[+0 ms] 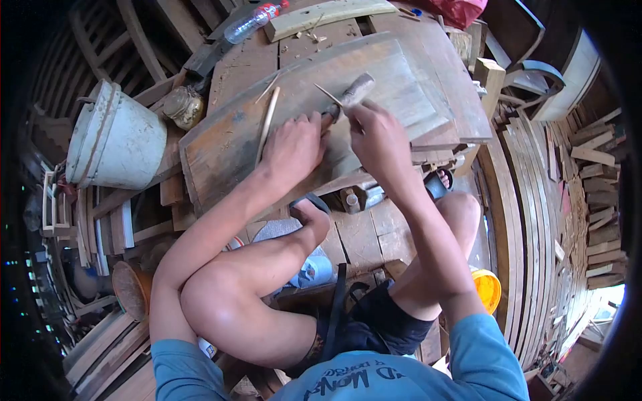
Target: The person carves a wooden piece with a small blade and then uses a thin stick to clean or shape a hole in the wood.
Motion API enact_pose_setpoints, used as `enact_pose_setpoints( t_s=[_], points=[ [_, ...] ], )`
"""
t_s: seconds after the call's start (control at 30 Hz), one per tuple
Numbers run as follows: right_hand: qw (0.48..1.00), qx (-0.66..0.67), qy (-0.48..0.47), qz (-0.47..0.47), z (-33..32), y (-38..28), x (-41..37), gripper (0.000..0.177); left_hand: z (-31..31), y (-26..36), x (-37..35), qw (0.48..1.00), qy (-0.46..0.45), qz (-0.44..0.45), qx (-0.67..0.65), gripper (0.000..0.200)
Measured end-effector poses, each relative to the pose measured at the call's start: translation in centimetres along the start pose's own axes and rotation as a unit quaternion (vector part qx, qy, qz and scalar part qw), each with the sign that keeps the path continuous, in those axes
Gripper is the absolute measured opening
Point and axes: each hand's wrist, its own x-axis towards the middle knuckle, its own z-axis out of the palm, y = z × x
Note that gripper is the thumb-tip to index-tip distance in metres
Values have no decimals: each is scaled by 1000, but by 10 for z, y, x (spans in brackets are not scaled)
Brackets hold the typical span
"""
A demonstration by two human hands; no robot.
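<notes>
Workshop, head view: wood on every side. A low plank table (pixel 361 234) fills the middle, and curved slats (pixel 528 220) are stacked in rows down the right.
Board: a broad wooden board (pixel 227 144) lies slanted across the table with its grooved face up, directly under both hands.
Left hand: the left hand (pixel 294 144) is down on the board, heel resting on the wood. Its fingers curl round the dark lower shaft of the chisel (pixel 354 90).
Right hand: the right hand (pixel 378 137) is closed in a fist on the same chisel just behind the left. The pale wooden handle pokes out past the knuckles, pointing away from the person.
Chisel tip: hidden between the two hands, so whether it touches the wood cannot be told.
Stick: a thin pale stick (pixel 267 120) lies on the board just left of the left hand.
Bucket: a white bucket (pixel 117 137) sits tipped at the table's left edge, near the board's corner.
Jar: a small grimy jar (pixel 184 105) stands between bucket and board.
Bottle: a clear plastic bottle (pixel 257 19) lies on its side at the far end.
Legs: knees are bent up, and a sandalled foot (pixel 311 210) is tucked against the board's near edge.
Tub: a yellow tub (pixel 488 289) sits low beside the right thigh.
</notes>
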Motion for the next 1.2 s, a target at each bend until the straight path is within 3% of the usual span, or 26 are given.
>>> enact_pose_setpoints(
  t_s=[0.1, 0.17, 0.23, 0.3, 0.43, 0.57, 0.63, 0.73, 0.87, 1.0, 1.2],
  points=[
    [999, -31, -3, -28, -4, -3, -5, 24, -6, -1, 0, 1000, 10, 5, -1, 26],
    [999, -16, -25, 22, -13, -5, -27, 24, -12, 5, -2, 999, 27, 42, 8, 26],
    [998, -12, -48, 38, -15, -4, -25, 26, -9, 4, 1, 1000, 15, 12, -14, 25],
    [999, -6, 8, -36, -4, 3, -8, 26, -5, 6, -1, 1000, 6, -9, 10, 24],
    [998, -19, 7, -57, 1, -3, -1, 24, -7, 2, 1, 1000, -5, -15, 1, 24],
    [1000, 9, -9, 4, -14, -6, -30, 23, -2, 2, 1, 999, 5, 28, 24, 25],
    [1000, -5, 1, 4, 1, 2, -13, 22, -7, 9, 1, 998, -14, -14, 59, 23],
    [997, -26, 25, -75, 10, 5, 3, 20, -6, 6, 3, 998, -12, 6, 59, 24],
    [999, 8, -29, 24, -17, -1, -36, 19, -8, 4, 4, 999, -4, 0, 54, 24],
    [999, -19, -13, -38, 6, 4, -7, 25, -6, 6, 3, 998, 2, 5, 64, 24],
    [1000, 15, -21, -9, -12, 5, -31, 20, -9, 6, 4, 997, -15, -10, 71, 25]
  ],
)
